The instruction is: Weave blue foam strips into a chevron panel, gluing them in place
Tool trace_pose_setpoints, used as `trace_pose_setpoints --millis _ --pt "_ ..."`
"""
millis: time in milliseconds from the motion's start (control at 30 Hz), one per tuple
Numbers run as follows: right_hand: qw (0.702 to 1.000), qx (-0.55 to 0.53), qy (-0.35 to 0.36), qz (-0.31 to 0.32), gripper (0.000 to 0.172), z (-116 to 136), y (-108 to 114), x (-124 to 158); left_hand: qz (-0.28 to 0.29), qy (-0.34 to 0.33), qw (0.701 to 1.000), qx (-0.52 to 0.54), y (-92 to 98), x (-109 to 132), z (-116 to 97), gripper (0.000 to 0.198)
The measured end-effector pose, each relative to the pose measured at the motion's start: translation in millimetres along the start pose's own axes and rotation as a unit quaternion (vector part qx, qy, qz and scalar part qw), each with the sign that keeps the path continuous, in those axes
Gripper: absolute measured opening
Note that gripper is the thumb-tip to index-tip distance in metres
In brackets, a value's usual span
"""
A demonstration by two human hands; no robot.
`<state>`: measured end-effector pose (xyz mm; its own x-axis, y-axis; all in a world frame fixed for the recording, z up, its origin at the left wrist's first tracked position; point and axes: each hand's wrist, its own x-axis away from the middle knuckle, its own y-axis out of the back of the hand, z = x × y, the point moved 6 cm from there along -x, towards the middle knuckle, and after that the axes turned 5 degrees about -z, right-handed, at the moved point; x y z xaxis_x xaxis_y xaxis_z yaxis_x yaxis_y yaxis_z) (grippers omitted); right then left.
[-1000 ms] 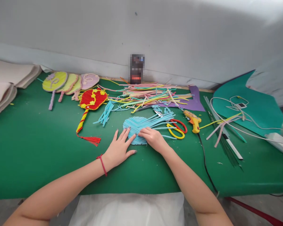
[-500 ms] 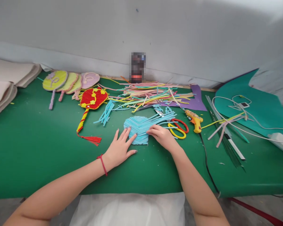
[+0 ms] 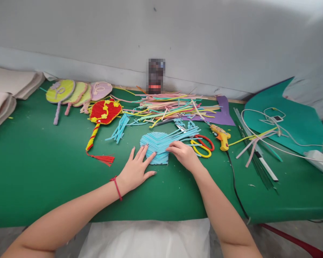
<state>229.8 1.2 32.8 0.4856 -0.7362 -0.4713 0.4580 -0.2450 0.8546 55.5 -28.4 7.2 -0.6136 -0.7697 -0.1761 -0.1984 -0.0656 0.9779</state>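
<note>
A light blue panel of chenille stems [image 3: 156, 139] lies flat on the green table, its stems laid in V-shaped rows. Loose ends of several blue stems [image 3: 187, 133] stick out past its upper right side. My left hand [image 3: 136, 165] is open, fingers spread, fingertips resting on the panel's left part. At the right edge, my right hand [image 3: 183, 154] has thumb and fingers pinched on a blue chenille stem; its fingertips partly hide the stem. Scissors with red and yellow handles [image 3: 201, 148] lie just beyond my right hand, blades partly under the blue stems.
A yellow glue gun [image 3: 221, 137] with a black cord lies to the right. Behind are a pile of coloured stems [image 3: 167, 107] and purple sheet [image 3: 224, 114]. Left stand a red fan [image 3: 105, 111], pastel fans [image 3: 60, 91] and a blue stem bundle [image 3: 120, 129]. A teal sheet [image 3: 301, 118] lies far right.
The view has shifted slightly. My right fingertips have moved up a little along the panel's right edge, still pinched. My left hand stays flat in the same place.
</note>
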Motion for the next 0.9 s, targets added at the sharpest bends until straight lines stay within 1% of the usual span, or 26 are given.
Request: trace_pose_setpoints --millis 100,200,367,433,633,900 --pt "1.0 0.027 0.013 0.004 0.024 0.6 -1.4 -1.1 -0.001 0.0 1.0 0.0 0.1 -0.3 -0.5 0.066" --pt "0.999 0.036 0.009 0.006 0.021 -0.6 -2.8 -2.0 0.005 -0.001 1.0 -0.002 0.4 -1.0 -1.0 0.065" --pt "0.998 0.051 0.0 -0.028 0.017 -4.1 4.5 -1.5 0.011 0.0 1.0 -0.004 0.3 -1.1 -0.9 0.065" --pt "0.998 0.05 -0.01 -0.029 0.016 -7.9 5.9 -0.1 0.01 0.0 1.0 -0.002 0.1 -0.9 -0.8 0.065" --pt "1.0 -0.002 -0.03 -0.01 0.02 -19.1 -0.9 3.9 0.005 -0.002 1.0 -0.003 -0.4 -0.9 -1.1 0.064" --pt "0.994 -0.071 -0.078 0.007 0.019 -20.4 -2.9 1.7 -0.001 -0.001 1.0 0.002 -0.4 -0.5 -0.7 0.064"
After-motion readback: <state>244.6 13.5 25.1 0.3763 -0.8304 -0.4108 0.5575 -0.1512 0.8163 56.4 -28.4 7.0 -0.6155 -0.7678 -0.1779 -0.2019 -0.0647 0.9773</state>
